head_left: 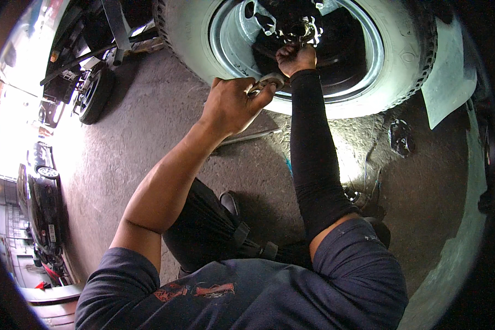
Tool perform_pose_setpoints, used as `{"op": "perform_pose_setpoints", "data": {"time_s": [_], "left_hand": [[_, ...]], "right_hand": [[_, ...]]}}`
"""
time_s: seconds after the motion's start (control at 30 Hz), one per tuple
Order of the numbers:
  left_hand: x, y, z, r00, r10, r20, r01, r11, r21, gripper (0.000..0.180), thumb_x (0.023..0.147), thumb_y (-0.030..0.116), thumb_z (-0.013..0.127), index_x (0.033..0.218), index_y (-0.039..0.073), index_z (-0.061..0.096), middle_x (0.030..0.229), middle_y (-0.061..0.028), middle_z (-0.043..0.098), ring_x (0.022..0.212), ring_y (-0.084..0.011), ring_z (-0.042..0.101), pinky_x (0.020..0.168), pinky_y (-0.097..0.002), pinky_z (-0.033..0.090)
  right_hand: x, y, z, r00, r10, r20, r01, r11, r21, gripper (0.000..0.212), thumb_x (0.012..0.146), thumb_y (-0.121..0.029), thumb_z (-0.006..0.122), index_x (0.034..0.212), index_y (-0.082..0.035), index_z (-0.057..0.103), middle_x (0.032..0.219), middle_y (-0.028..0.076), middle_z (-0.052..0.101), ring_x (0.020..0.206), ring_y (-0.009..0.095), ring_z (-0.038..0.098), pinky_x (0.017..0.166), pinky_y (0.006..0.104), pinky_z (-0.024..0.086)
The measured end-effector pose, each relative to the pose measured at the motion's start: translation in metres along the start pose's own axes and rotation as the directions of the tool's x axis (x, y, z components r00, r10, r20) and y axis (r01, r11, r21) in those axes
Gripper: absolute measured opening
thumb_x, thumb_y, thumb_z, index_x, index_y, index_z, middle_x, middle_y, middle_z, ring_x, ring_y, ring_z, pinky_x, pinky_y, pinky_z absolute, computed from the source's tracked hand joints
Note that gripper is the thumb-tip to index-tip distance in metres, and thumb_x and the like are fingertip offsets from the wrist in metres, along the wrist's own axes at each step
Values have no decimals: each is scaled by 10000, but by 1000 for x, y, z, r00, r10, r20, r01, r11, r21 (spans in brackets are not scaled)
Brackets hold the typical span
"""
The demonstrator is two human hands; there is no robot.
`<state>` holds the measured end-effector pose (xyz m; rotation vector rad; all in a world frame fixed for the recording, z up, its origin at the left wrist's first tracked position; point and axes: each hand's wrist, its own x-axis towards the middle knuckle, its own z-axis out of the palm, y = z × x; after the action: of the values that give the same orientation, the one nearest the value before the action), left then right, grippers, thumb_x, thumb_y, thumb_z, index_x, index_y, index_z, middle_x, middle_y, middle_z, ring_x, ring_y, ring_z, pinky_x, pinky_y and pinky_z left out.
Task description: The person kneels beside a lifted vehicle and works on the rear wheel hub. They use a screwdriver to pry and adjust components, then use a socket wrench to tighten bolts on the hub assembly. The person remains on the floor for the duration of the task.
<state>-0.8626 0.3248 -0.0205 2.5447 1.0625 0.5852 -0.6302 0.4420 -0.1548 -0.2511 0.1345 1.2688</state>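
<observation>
A large wheel (pixel 188 33) with a pale tyre wall and a bright metal rim stands in front of me. My left hand (pixel 234 102) is closed around a small round-ended grey piece (pixel 273 81), just by the wheel's lower rim; its exact kind does not show. In a black sleeve, my right arm reaches past it into the wheel. There my right hand (pixel 297 58) is closed at the lit metal hub (pixel 303 32). Whatever its fingers hold is hidden.
A pale panel (pixel 448 77) hangs right of the tyre. On the floor lie a metal bar (pixel 251 137), a dark crumpled item (pixel 400 137) and a cable (pixel 368 159). Far left are a small wheel (pixel 97 94) under dark machinery and a dark car (pixel 41 203).
</observation>
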Motion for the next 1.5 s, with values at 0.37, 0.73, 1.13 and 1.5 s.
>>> {"op": "perform_pose_setpoints", "data": {"time_s": [0.37, 0.73, 1.13, 1.5], "left_hand": [[-1, -3, 2, 993, 96, -70, -97, 995, -8, 471, 989, 408, 653, 876, -42, 736, 761, -259, 695, 712, -378, 713, 703, -469, 539], [-1, -5, 6, 987, 118, -106, -119, 993, -9, 606, 970, 542, 618, 860, -39, 752, 704, -219, 689, 747, -402, 723, 843, -482, 551], [-2, -7, 1, 999, -11, 45, 9, 999, 33, 428, 1008, 385, 651, 990, -28, 758, 895, -235, 751, 847, -320, 749, 795, -426, 557], [18, -20, -7, 946, -320, -43, 286, 893, -347, 471, 910, 391, 820, 1133, -17, 740, 748, -77, 691, 645, -111, 573, 635, -327, 510]], "right_hand": [[22, 0, -20, 985, 41, 165, -42, 999, 1, 201, 1010, -281, 531, 1051, -107, 623, 946, 32, 616, 820, 221, 578, 702, 373, 479], [5, -7, -7, 1000, -2, 27, 3, 1000, -16, 202, 1010, -264, 563, 1096, -132, 690, 974, 26, 693, 860, 205, 611, 715, 354, 498], [-25, -5, -1, 992, 5, -127, -16, 996, -85, 171, 931, -293, 622, 918, -123, 643, 792, 37, 634, 699, 185, 556, 646, 331, 441], [-91, -13, 11, 859, 469, 204, -259, 742, -618, 235, 968, -300, 647, 876, -87, 606, 686, -18, 508, 585, 110, 436, 547, 290, 361]]}}
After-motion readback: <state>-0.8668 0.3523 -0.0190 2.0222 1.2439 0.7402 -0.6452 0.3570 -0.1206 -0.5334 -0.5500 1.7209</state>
